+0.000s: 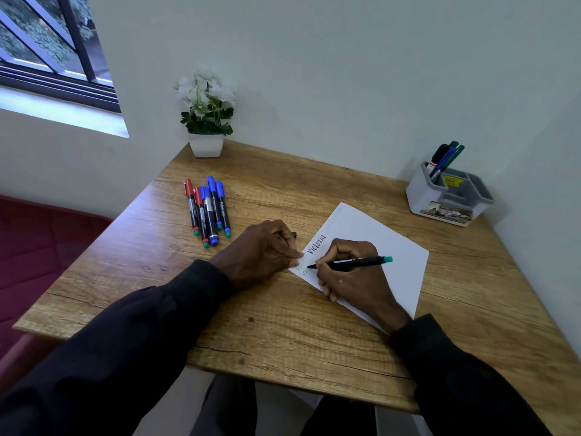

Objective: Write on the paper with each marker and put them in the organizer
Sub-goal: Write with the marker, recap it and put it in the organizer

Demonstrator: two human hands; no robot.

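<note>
Your right hand [355, 278] pinches the black marker [355, 263], its tip touching the paper [377, 234] below the written word. Your left hand [261, 253] curls round what looks like its cap [294, 235] and steadies that corner. A few markers already stand in the grey organizer [421, 196]. Five capped markers [209, 210] wait on the table [283, 325], so you're probably under halfway.

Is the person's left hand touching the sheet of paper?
Touching. The head view shows the left hand, curled round a cap, with fingertips pressed on the left corner of the paper.
</note>
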